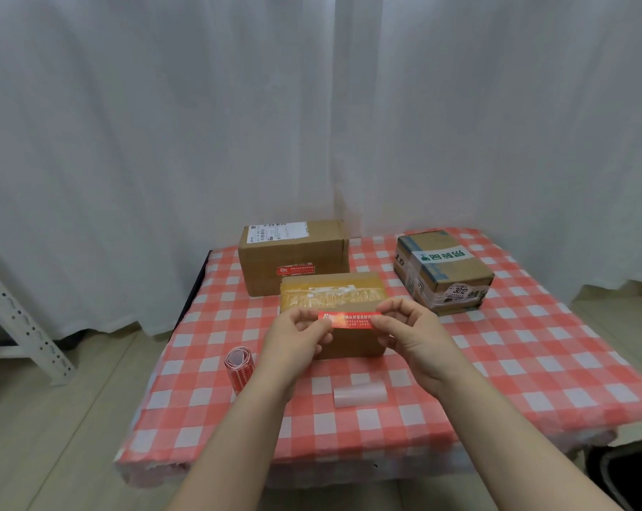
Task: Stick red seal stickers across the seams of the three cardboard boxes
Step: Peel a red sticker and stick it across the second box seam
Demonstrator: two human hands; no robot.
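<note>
Head view: the left hand and right hand each pinch an end of a red seal sticker, held taut just above the front edge of the near box. Behind it, the rear box already wears a seal; next, I'd say, lower this strip across the seam and press.

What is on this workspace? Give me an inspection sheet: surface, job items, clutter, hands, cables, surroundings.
Surface: checked tablecloth, red and white.
Job's things: back box carries a red seal; near box and right box show none; sticker roll at left.
Clutter: clear backing strip on the cloth.
Grippers: left hand and right hand pinch the ends of a red sticker by the near box.
Cables: nothing seen.
Surroundings: white curtain; metal rack leg at left.
</note>
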